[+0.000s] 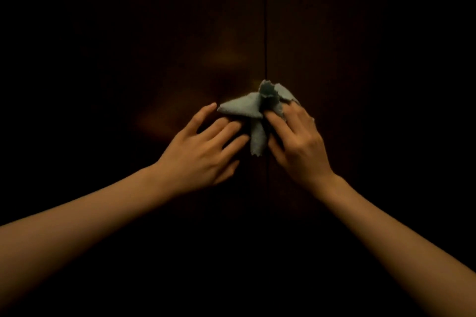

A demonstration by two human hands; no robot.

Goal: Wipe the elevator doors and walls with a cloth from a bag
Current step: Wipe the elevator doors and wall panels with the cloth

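The picture is very dark, and only the two bare arms, the cloth and a part of the elevator doors (180,33) are visible. The left hand (203,152) reaches in from the lower left with its fingers (226,127) spread apart; their tips touch the left fold of the cloth, but I cannot tell whether they grip it. The grey-blue cloth (247,108) is crumpled, with one corner that hangs down between the two hands. It lies against the doors, over the vertical seam (265,20) where the two panels meet. The right hand (296,144) is clamped on the right part of the cloth, fingers bent over it. No bag or other container is visible.
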